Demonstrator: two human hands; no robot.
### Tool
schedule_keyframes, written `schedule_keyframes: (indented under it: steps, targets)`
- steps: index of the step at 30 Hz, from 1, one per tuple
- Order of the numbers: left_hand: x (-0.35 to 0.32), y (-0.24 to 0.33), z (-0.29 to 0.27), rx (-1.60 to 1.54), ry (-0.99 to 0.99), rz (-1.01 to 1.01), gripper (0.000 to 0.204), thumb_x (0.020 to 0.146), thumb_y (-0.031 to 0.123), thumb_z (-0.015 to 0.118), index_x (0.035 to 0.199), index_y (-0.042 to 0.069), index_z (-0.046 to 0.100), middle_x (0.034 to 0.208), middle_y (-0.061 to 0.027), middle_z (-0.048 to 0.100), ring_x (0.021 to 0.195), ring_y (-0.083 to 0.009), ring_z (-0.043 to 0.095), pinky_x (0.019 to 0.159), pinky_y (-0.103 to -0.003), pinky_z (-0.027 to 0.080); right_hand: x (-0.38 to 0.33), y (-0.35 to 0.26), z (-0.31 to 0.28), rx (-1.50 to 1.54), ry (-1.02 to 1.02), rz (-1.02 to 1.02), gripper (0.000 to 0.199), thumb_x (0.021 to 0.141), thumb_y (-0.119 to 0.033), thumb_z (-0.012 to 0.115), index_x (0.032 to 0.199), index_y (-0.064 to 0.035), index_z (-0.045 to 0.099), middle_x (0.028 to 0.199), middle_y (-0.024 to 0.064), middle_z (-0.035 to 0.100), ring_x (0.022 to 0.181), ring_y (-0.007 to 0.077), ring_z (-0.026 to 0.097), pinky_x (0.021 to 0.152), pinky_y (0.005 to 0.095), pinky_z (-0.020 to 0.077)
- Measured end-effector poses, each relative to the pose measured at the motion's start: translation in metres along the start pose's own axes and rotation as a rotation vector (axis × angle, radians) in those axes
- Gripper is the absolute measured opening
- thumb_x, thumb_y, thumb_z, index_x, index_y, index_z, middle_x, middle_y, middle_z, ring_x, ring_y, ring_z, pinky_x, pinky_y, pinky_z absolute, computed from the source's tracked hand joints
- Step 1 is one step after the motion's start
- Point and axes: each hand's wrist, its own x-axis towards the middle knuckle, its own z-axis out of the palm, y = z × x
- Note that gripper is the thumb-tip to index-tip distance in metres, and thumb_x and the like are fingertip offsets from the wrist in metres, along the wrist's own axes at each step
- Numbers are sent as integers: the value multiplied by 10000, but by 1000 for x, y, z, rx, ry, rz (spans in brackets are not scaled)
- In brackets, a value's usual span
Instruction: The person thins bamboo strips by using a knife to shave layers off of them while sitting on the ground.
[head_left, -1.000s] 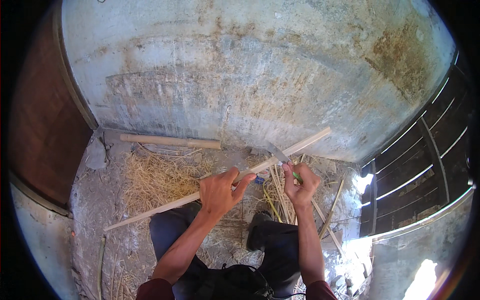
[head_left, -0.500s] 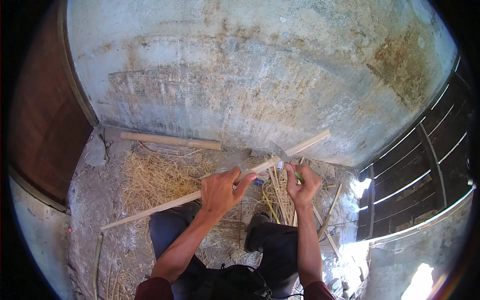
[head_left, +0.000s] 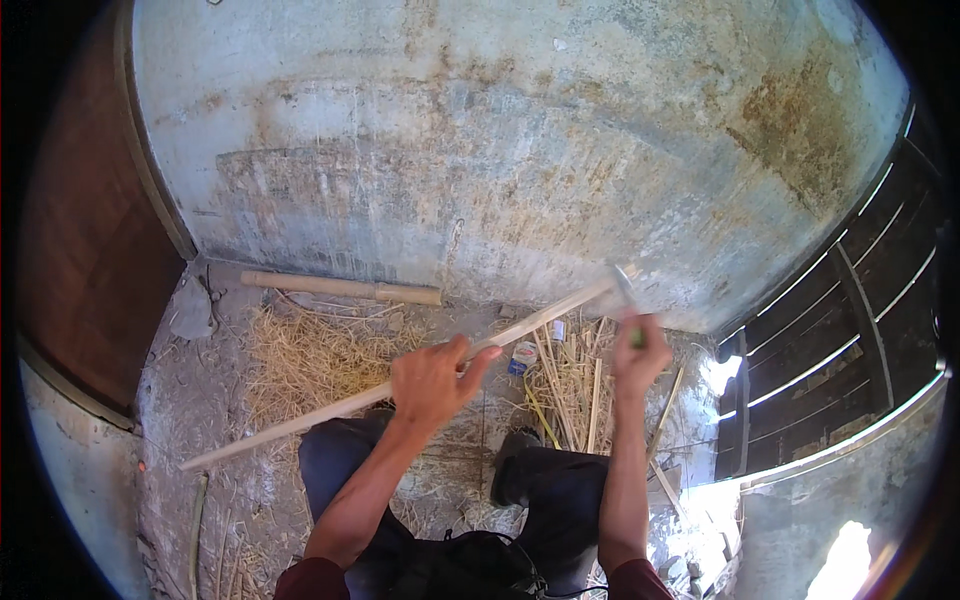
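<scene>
The left hand [head_left: 430, 385] grasps the wooden strip [head_left: 540, 319] near its middle, above the left knee [head_left: 340, 448]; the blurred right hand [head_left: 642, 355] clutches a knife [head_left: 626, 288] by the strip's far end. A skidding blade could gash someone; a loose hold could let the strip twist.

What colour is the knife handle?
The knife handle looks green, though blurred and mostly covered; see the head view.

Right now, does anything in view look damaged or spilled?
The wall looks stained and worn: a large brown patch at upper right breaks its pale surface. Straw-coloured shavings look spilled, lying loose on the floor beyond the wooden strip in the left hand.
</scene>
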Motion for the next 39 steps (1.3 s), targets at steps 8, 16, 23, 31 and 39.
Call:
schedule_keyframes:
  steps: [8, 16, 23, 31, 39]
  targets:
    - [4, -22, -7, 21, 6, -126, 532, 973, 542, 757, 810, 36, 725, 520, -113, 588, 486, -336, 636, 495, -459, 478, -3, 76, -25, -105, -125, 364, 305, 1012, -237, 759, 858, -16, 617, 639, 37, 486, 608, 142, 360, 562, 372, 315]
    - [11, -14, 3, -74, -65, -112, 567, 1004, 550, 713, 762, 39, 683, 520, -128, 593, 502, -365, 656, 511, -483, 501, -3, -6, -6, 158, -92, 266, 171, 1041, -161, 727, 1092, -34, 622, 694, -45, 479, 658, 56, 379, 585, 284, 260]
    - [9, -12, 2, -135, -170, -92, 588, 1060, 533, 635, 759, 30, 673, 521, -146, 569, 526, -403, 637, 538, -509, 497, -20, -16, 0, 293, -175, 206, 259, 1043, -87, 691, 1243, -32, 536, 752, -44, 474, 701, 52, 419, 642, 238, 314]
    - [7, -8, 8, -140, -297, -135, 657, 1115, 565, 491, 773, 42, 696, 578, -180, 599, 597, -438, 646, 591, -546, 506, -35, -32, 10, 335, -392, 75, 403, 943, -74, 811, 1214, -41, 513, 659, -2, 563, 607, 62, 488, 561, 257, 378]
    - [2, -6, 13, -145, -325, -106, 676, 1120, 572, 465, 827, 33, 747, 615, -204, 637, 631, -449, 670, 616, -555, 536, -35, -43, 19, 147, -688, 65, 193, 889, -6, 655, 1080, -40, 658, 736, 193, 644, 666, 392, 652, 670, 451, 514]
